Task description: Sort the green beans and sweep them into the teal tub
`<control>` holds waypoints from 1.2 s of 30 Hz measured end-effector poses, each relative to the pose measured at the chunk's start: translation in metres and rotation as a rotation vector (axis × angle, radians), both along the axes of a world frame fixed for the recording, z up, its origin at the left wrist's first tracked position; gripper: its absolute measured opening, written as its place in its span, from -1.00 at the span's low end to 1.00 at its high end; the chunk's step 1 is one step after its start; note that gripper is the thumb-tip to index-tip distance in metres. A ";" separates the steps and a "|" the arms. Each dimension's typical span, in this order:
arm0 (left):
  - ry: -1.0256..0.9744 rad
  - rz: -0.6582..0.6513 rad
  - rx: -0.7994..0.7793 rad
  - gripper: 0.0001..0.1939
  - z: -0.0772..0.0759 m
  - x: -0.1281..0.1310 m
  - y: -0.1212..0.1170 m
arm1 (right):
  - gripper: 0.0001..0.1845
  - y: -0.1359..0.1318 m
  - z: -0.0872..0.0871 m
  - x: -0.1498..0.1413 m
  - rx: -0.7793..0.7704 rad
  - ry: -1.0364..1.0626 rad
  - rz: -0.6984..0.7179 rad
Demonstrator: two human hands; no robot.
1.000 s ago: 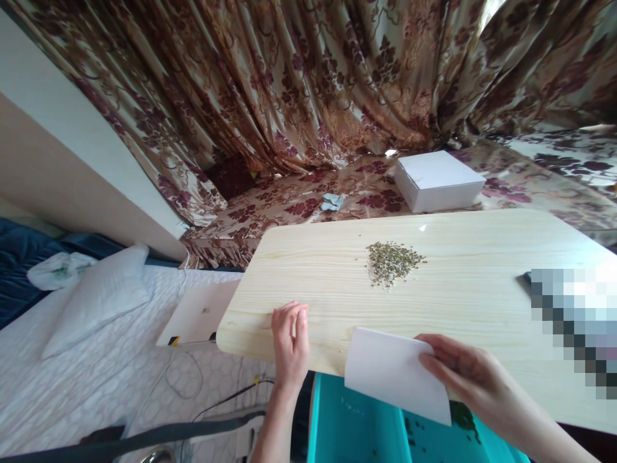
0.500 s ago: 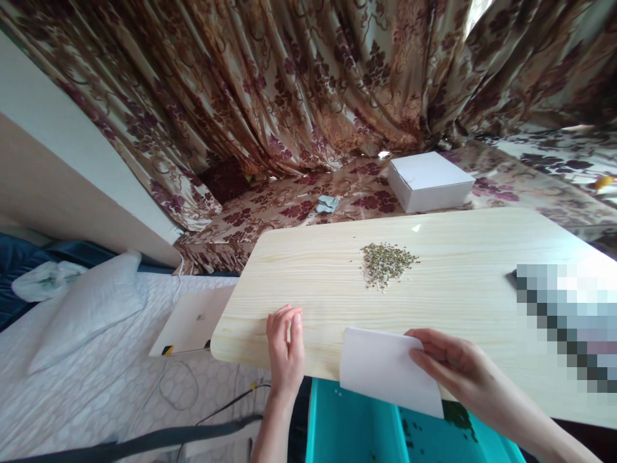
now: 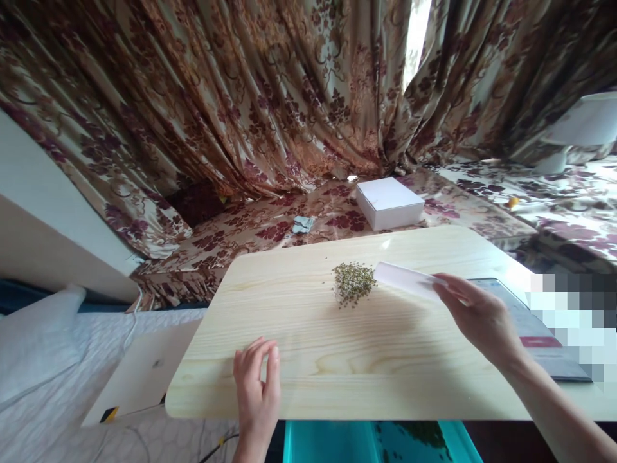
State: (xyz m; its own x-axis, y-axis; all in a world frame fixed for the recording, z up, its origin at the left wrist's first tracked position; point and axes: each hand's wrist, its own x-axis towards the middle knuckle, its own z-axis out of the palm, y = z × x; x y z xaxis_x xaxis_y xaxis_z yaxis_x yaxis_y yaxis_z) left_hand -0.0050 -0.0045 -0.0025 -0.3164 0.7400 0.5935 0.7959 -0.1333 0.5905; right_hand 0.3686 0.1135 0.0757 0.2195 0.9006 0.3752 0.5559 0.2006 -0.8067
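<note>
A small heap of greenish seeds (image 3: 353, 283) lies in the middle of a pale wooden tabletop (image 3: 308, 360). My right hand (image 3: 477, 315) is closed on a white sheet of paper (image 3: 405, 281), whose far edge touches the right side of the heap. Near the table's front edge, left of centre, my left hand (image 3: 257, 392) rests with its fingers stretched out and holds nothing.
A white box (image 3: 389, 202) and a small crumpled blue-grey scrap (image 3: 301, 224) lie on the flowered cloth behind the table. A teal bin (image 3: 337, 444) stands under the front edge. A book (image 3: 535, 334) lies at the right, and patterned curtains (image 3: 270, 96) hang behind.
My right hand carried the paper from the table's front edge up to the right side of the seed heap. The view shifted, and my left hand stayed near the front edge.
</note>
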 end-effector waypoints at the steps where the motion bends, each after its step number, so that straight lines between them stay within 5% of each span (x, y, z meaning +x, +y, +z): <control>1: 0.000 0.001 -0.006 -0.77 -0.001 0.000 0.000 | -0.61 -0.001 -0.001 0.000 0.008 -0.012 -0.001; 19: 0.003 -0.011 -0.026 -0.76 0.003 0.003 -0.001 | -0.75 -0.038 0.006 0.004 -0.021 -0.024 0.177; 36: -0.002 -0.008 -0.044 -0.74 0.004 0.002 -0.002 | -0.77 -0.048 0.010 0.012 -0.040 -0.004 0.180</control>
State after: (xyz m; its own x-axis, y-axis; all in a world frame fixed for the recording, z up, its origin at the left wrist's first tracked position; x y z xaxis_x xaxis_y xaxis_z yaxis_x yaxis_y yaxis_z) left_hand -0.0028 -0.0062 0.0017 -0.3118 0.7677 0.5599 0.7938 -0.1134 0.5975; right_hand 0.3808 0.0657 0.0861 0.0525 0.9393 0.3391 0.5171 0.2649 -0.8139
